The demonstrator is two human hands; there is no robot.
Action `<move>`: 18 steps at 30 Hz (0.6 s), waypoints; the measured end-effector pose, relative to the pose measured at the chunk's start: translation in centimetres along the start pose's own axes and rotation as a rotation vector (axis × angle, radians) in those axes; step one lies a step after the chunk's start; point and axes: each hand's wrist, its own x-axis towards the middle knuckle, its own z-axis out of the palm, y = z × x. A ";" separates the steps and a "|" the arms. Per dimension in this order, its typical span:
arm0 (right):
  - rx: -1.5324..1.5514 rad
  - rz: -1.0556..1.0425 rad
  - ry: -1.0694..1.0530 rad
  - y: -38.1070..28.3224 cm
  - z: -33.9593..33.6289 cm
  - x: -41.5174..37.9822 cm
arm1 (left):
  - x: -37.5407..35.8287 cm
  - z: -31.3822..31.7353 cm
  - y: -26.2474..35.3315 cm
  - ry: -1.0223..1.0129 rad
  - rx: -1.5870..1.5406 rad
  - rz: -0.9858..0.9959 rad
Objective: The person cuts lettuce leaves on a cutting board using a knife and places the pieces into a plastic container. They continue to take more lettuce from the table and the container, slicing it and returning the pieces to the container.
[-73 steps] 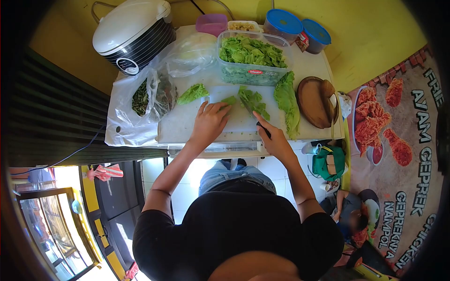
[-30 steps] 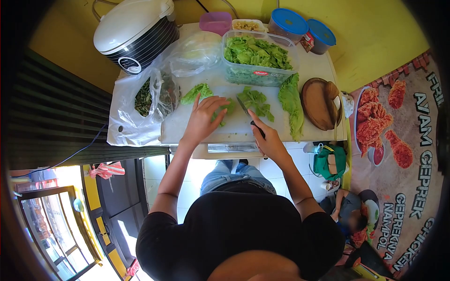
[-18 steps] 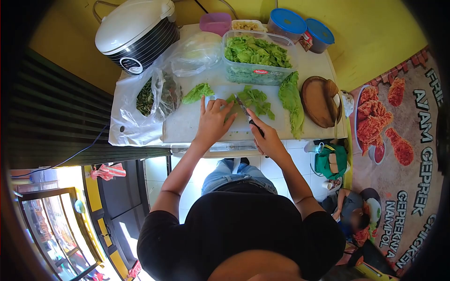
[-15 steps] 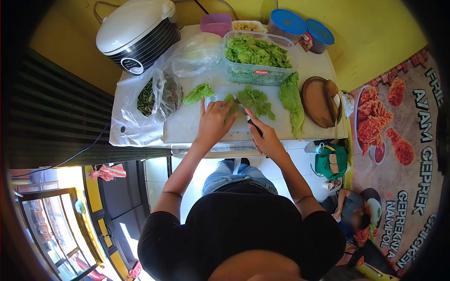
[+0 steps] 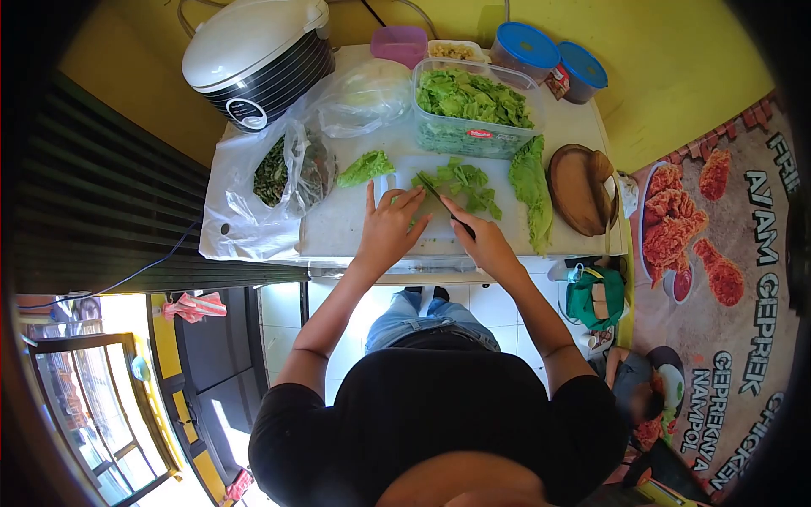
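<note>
My right hand (image 5: 483, 241) is wrapped round the handle of a knife (image 5: 435, 193), whose blade points up and left over the cut lettuce (image 5: 466, 184) on a white cutting board (image 5: 498, 226). Fingers apart, my left hand (image 5: 390, 221) rests at the board's left part, its fingertips beside the blade and the lettuce; whether they press on a leaf is hard to tell. A loose leaf (image 5: 366, 167) lies just beyond my left fingers. A longer lettuce leaf (image 5: 530, 194) lies along the board's right side. Behind the board a clear tub (image 5: 473, 139) holds many lettuce pieces.
At the back left is a rice cooker (image 5: 253, 63), with plastic bags (image 5: 308, 177) before it. A wooden mortar (image 5: 574, 190) stands right. Blue-lidded containers (image 5: 528, 46) and a pink box (image 5: 399, 44) line the back. A person (image 5: 634, 384) sits low at the right.
The knife blade has shifted slightly and tilted over the lettuce beside my left fingertips. The whole view has moved a little, so the table things appear slightly further right.
</note>
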 end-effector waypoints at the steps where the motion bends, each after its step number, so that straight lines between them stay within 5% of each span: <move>1: -0.004 0.000 -0.002 0.1 0.1 0.4 | 0.0 0.0 0.0 -0.001 -0.012 -0.005; 13: 0.033 -0.032 0.041 1.4 0.0 -3.4 | -0.5 -0.9 0.0 -0.030 -0.047 -0.042; 18: 0.274 0.161 -0.058 -0.6 -1.6 -4.6 | -0.1 -1.8 0.0 -0.049 -0.137 -0.061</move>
